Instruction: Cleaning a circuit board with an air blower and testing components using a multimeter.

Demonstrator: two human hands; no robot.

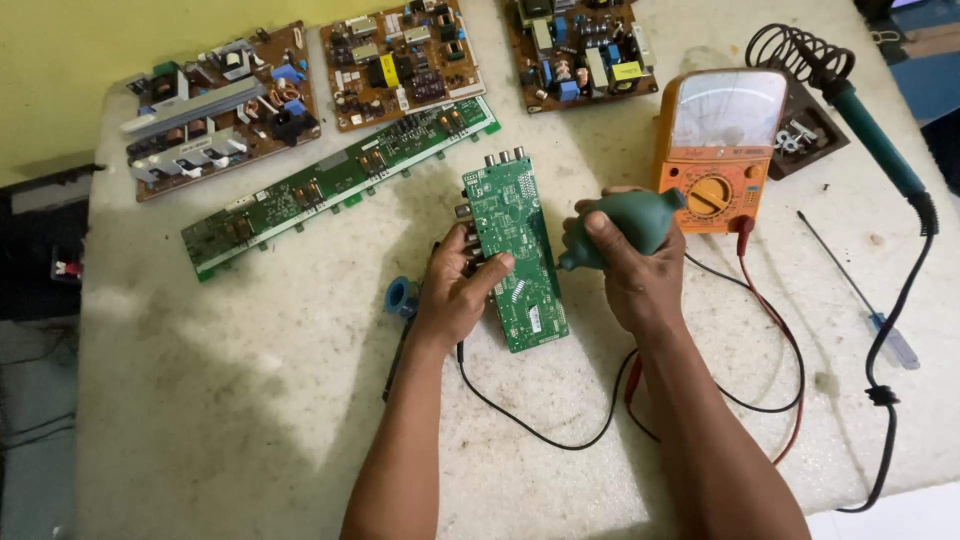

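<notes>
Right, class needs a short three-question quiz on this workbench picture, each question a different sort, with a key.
1. True or false: the right hand grips a green rubber blower bulb.
2. What does the left hand hold? A) the soldering iron B) the small green circuit board C) the screwdriver
3. Fill in: the orange ____ sits just beyond the right hand.

Key
1. True.
2. B: the left hand's fingers rest on the small green circuit board; the soldering iron and screwdriver lie untouched to the right.
3. Multimeter.
</notes>
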